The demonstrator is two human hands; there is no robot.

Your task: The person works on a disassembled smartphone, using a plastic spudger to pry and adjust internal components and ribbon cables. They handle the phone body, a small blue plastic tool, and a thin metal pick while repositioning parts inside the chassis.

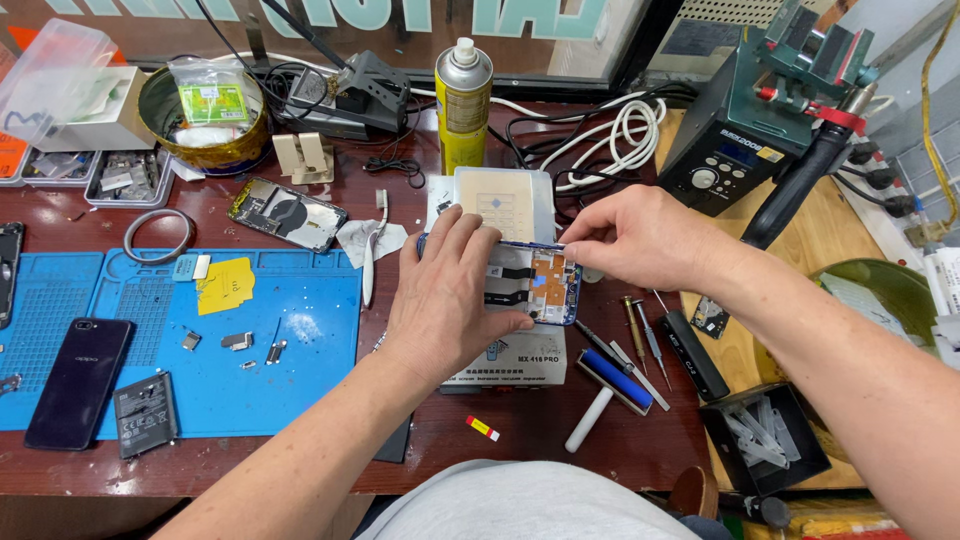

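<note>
Left hand (pixel 447 300) lies flat on the opened phone (pixel 535 283) at counter (pixel 560 440) centre, fingers spread. Right hand (pixel 640 240), at 2 o'clock, pinches the phone's top edge.

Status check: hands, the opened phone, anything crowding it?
Left hand flat on opened phone, pinning it. Right hand pinching its top edge. Screwdrivers and roller close beside, not touching.
</note>
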